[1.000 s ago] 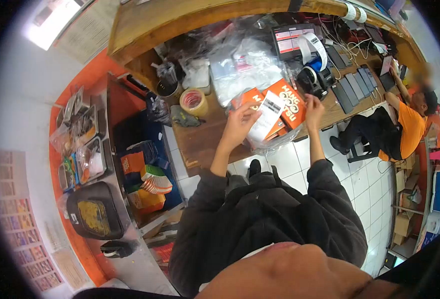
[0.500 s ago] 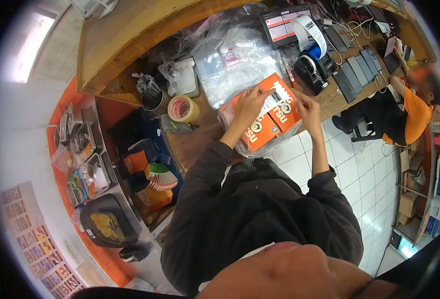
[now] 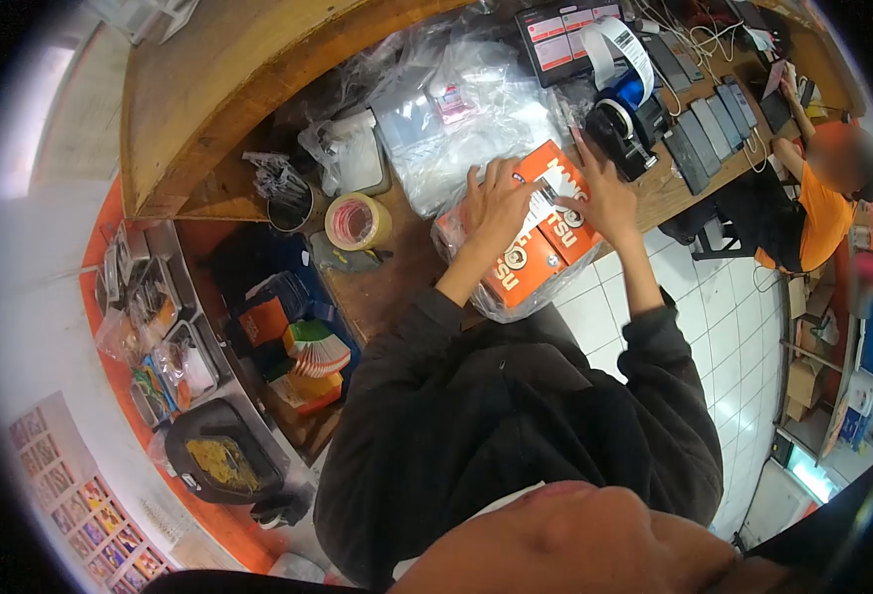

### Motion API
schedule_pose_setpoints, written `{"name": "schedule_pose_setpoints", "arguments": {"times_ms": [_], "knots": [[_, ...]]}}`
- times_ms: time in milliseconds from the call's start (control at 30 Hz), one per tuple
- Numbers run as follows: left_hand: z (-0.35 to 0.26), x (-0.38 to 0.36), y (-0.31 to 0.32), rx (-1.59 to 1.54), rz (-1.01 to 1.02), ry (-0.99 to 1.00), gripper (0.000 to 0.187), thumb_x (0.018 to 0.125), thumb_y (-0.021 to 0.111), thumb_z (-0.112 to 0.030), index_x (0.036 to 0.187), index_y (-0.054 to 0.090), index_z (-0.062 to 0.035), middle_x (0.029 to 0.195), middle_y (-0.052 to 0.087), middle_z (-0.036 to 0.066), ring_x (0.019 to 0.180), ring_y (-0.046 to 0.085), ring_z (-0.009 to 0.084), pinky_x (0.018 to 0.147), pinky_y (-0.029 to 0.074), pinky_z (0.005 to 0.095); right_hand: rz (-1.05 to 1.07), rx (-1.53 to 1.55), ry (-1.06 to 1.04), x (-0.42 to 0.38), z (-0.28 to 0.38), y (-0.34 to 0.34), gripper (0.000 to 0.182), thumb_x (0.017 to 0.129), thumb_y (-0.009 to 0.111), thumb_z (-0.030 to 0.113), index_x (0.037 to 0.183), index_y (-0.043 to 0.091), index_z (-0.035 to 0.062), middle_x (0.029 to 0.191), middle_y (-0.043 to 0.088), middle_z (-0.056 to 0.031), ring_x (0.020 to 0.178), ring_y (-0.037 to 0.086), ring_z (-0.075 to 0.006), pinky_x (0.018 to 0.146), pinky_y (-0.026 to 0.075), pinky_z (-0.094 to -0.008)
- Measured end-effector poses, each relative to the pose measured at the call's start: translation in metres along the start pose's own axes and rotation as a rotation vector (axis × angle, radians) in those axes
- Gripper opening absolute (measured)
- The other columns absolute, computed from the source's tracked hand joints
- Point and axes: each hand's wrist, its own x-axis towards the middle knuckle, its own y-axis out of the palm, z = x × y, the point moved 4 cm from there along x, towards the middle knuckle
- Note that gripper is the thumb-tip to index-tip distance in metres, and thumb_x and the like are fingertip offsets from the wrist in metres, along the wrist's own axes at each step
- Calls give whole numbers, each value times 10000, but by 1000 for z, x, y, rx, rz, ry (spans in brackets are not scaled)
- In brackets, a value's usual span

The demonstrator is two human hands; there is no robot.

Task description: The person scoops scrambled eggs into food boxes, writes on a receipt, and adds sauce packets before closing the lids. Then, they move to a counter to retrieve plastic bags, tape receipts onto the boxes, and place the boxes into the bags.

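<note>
Two orange boxes [image 3: 522, 281] with white lettering sit side by side in clear plastic wrap at the table's front edge. A white printed label [image 3: 539, 206] lies across their top. My left hand [image 3: 499, 206] rests on the left part of the boxes, fingers apart, fingertips at the label's upper left side. My right hand [image 3: 610, 206] lies over the right side, its fingers stretched out and its thumb against the label's right edge. Neither hand is wrapped round anything. The boxes' far corner shows between my hands.
Clear plastic bags [image 3: 466, 124] lie behind the boxes. A label printer [image 3: 623, 129], tablet [image 3: 567, 45] and several phones [image 3: 704, 129] stand to the right. Tape rolls [image 3: 357, 220] and a cup of tools [image 3: 288, 205] are at left. A seated person [image 3: 824, 223] in orange is at far right.
My right hand has moved left and upward from beside the boxes onto the label's right side, and its fingers have straightened. My left hand stays on the boxes, its fingers more spread.
</note>
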Motion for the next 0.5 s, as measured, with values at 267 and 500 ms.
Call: {"name": "schedule_pose_setpoints", "arguments": {"times_ms": [267,500], "knots": [[100,42,84,-637,341,-478,413,831,571,-359,1120,589,-64,1100,580,150,1062,530,291,926,398,363,162,457,46,39,-56,37,491,909,489,346,1308,426,67,1149,514,-240,1046,529,-375,863,431,-404],[89,1,118,-1053,564,-595,525,882,476,-474,1080,592,-2,1120,601,176,1030,566,267,870,427,335,649,976,70,11,-56,78,659,927,442,427,1340,319,-71,1352,387,-206,1216,423,-270,1018,338,-325]]}}
